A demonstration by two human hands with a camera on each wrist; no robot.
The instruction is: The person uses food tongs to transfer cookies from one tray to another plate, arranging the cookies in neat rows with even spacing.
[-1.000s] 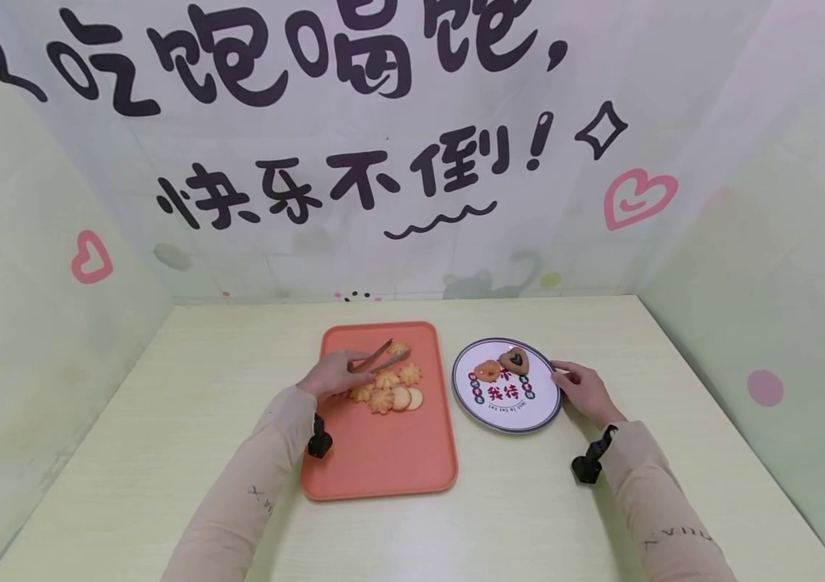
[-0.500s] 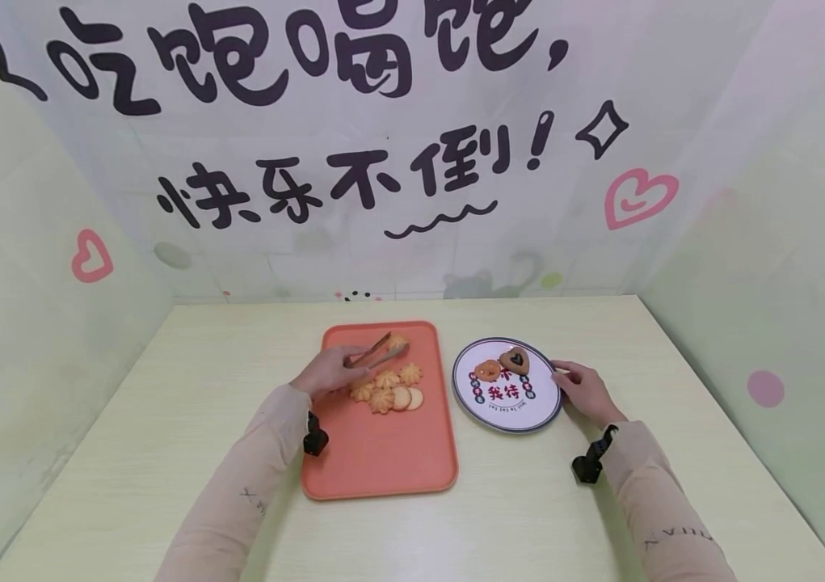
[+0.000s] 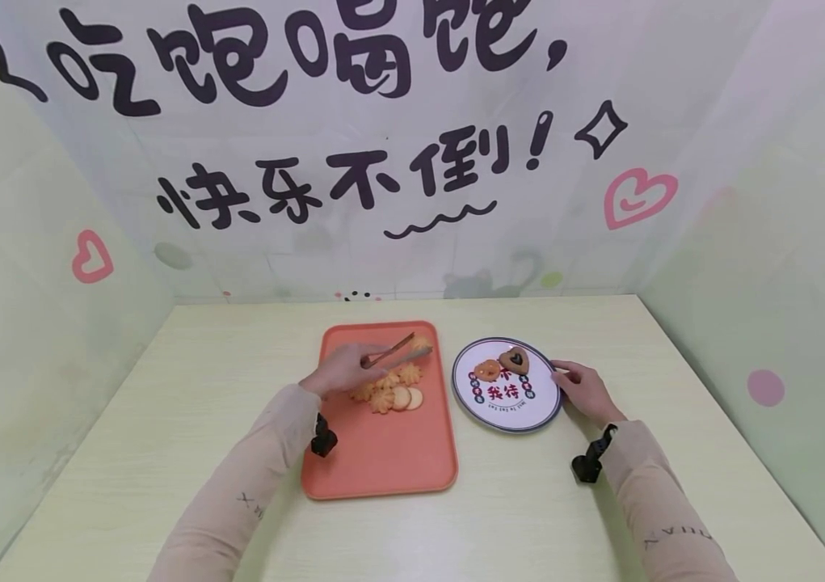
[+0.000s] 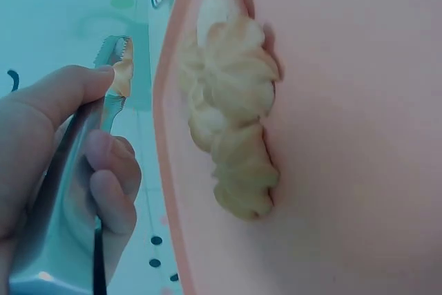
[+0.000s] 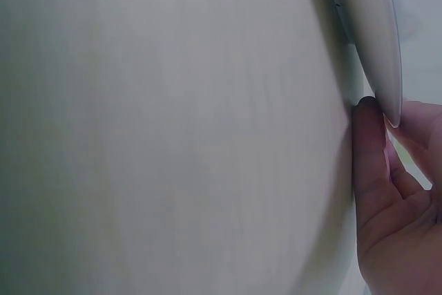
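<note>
My left hand grips metal tongs over the far part of the orange tray. Their serrated tips pinch a pale piped cookie, which hangs above the tray near its far right corner. Below lies a cluster of swirled butter cookies, with round flat cookies at its right side. My right hand pinches the right rim of a white plate, thumb on top and fingers underneath. On that plate lie a brown heart-shaped cookie and an orange-brown cookie.
The tray and plate stand side by side on a pale wooden table, a narrow gap between them. A printed wall sheet rises behind the table, with side walls left and right.
The tongs reached the lone cookie at the tray's far end and closed on it. My left hand has since carried it rightward. The right hand and plate stay put.
</note>
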